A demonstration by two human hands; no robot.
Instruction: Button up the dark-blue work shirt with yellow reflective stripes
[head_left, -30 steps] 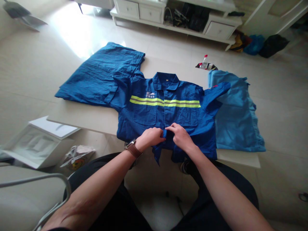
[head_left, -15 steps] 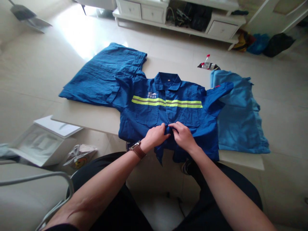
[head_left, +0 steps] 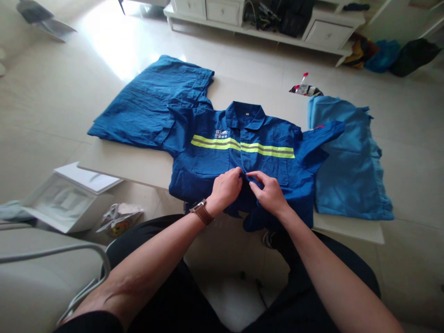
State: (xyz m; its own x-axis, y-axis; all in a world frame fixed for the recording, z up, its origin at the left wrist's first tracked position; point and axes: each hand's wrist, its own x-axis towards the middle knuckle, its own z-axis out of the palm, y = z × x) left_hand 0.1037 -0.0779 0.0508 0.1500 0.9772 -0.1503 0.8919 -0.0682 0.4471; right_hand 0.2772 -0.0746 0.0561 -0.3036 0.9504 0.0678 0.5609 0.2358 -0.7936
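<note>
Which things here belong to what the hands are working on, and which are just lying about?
In hand: dark blue work shirt with yellow reflective stripes, pinched at its front by left hand and right hand.
Lying about: folded dark blue garment, light blue garment, white box, small red-capped bottle.

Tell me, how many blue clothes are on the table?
3. A shirt with yellow stripes lies in the middle, a dark blue piece is to its left, and a light blue piece is to its right. More could be hidden underneath.
</note>
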